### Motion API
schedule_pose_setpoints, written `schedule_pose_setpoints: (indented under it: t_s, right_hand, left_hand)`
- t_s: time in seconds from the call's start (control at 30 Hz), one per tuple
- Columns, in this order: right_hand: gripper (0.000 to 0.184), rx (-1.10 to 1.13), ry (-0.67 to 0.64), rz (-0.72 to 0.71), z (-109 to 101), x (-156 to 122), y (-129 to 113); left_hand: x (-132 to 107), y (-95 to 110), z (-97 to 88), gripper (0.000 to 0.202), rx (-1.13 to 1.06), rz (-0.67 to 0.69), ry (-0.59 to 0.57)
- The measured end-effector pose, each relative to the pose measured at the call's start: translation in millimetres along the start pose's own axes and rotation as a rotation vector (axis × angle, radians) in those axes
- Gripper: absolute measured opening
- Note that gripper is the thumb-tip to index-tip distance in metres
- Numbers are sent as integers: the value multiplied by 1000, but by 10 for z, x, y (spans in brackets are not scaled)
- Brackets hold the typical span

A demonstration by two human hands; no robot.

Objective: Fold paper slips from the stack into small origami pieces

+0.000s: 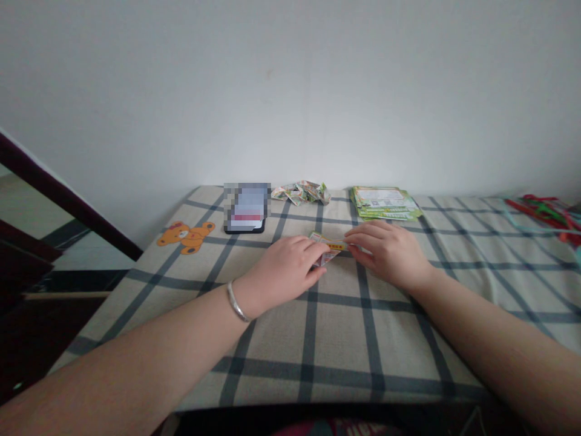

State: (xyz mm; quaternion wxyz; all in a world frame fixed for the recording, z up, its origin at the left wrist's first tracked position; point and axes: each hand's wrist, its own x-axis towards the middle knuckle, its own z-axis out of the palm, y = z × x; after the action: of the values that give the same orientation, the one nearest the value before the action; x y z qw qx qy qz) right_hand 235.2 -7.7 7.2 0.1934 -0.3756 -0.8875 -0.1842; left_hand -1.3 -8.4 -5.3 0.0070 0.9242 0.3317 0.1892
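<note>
A small folded piece of printed paper [327, 256], white and yellow with green edges, lies on the checked tablecloth between my hands. My left hand [294, 261], with a silver bangle at its wrist, grips the paper's left side between fingers and thumb. At the paper's right tip, the fingers and thumb of my right hand [391, 251] come together in a pinch. Behind them, near the wall, sit several crumpled or folded printed papers [303, 192] in a cluster. To the right of these is a stack of flat green-and-white printed sheets [384, 203].
A phone [247, 209] with a lit, partly blurred screen stands at the back left. Beside it an orange bear figure [185, 236] shows on the cloth [345, 339]. Red and green strips [547, 209] lie at the far right. The wall [290, 91] borders the table's back edge.
</note>
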Motion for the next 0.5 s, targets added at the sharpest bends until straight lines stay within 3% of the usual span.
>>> schedule_pose_setpoints:
  t_s: [0.23, 0.5]
  right_hand:
    - [15, 144, 104, -58, -37, 8, -116]
    - [15, 332, 62, 5, 19, 33, -135]
  left_hand:
    - [20, -50, -5, 15, 4, 31, 42]
    - [15, -55, -5, 13, 20, 39, 95]
